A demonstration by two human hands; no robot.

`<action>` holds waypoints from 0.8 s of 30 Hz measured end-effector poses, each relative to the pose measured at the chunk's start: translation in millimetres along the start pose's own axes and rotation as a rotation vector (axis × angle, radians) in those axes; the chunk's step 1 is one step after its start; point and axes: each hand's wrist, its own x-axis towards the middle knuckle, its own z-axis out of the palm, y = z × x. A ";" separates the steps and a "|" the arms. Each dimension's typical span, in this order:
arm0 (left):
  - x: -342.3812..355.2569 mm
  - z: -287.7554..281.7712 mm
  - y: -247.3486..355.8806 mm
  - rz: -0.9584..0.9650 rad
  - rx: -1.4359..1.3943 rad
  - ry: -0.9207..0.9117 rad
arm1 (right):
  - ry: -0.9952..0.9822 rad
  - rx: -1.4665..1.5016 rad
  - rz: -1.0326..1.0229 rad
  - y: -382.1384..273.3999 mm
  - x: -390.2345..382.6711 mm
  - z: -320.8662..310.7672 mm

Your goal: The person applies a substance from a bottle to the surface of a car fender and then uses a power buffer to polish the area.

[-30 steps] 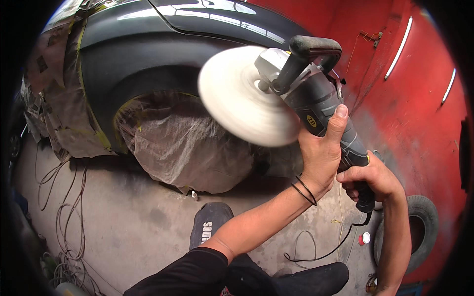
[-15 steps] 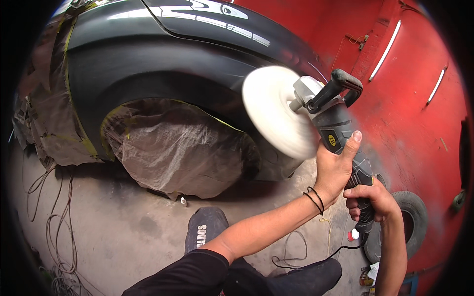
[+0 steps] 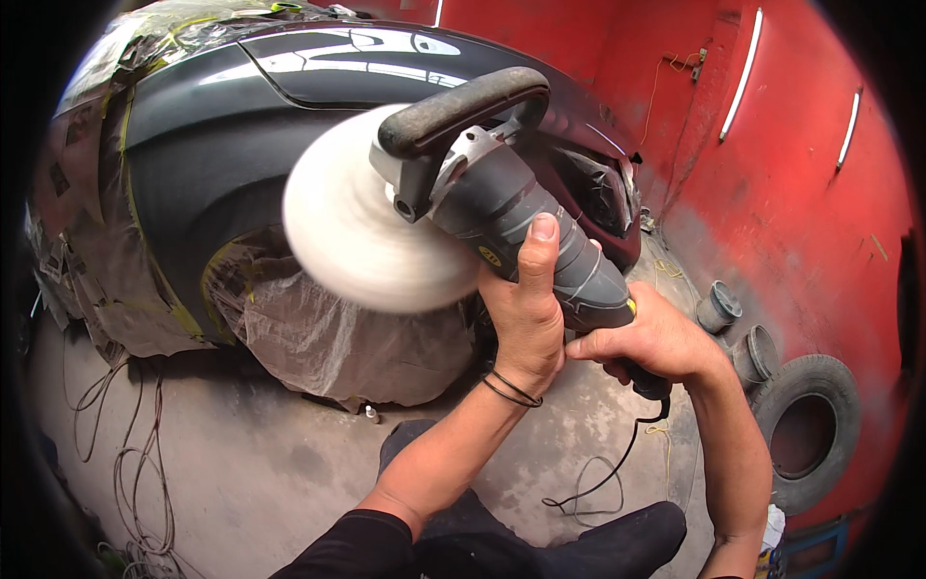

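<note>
Both of my hands grip a black-and-grey electric polisher (image 3: 502,198). My left hand (image 3: 528,309) wraps round its body behind the head, thumb on top. Further back, my right hand (image 3: 656,338) is closed round the rear handle, where the black cord comes out. A big round white polishing pad (image 3: 338,212) is blurred, so it seems to be spinning. The D-shaped front handle (image 3: 463,106) is held by neither hand. Behind the pad is the glossy dark car fender (image 3: 183,154); whether the pad touches it I cannot tell.
Masking sheet covers the wheel (image 3: 357,347) and the car's left side (image 3: 82,222). Cables (image 3: 145,463) lie on the floor at left, near a small white bottle (image 3: 371,414). A loose tyre (image 3: 810,434) and two buckets (image 3: 719,307) stand by the red wall (image 3: 810,222).
The polisher and both hands have moved left and nearer to me, with the pad now in front of the fender's middle. The view has shifted, showing the headlight and buckets.
</note>
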 end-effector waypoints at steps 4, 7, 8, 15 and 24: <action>-3.6 -1.5 -23.4 -0.033 0.033 -0.065 | 0.036 0.048 -0.002 27.8 -1.9 -1.6; -12.5 -7.3 -57.9 -0.073 0.066 -0.098 | 0.075 0.135 0.045 64.6 -9.6 0.4; -17.3 -13.7 -74.0 -0.071 0.114 -0.120 | 0.108 0.223 0.051 81.7 -12.7 3.4; -59.4 -16.7 -112.2 -0.366 0.211 -0.311 | 0.352 0.679 0.133 146.2 -51.9 48.1; -38.2 -62.7 -66.3 -0.483 0.208 -0.362 | 0.361 0.653 0.021 140.0 -16.7 110.0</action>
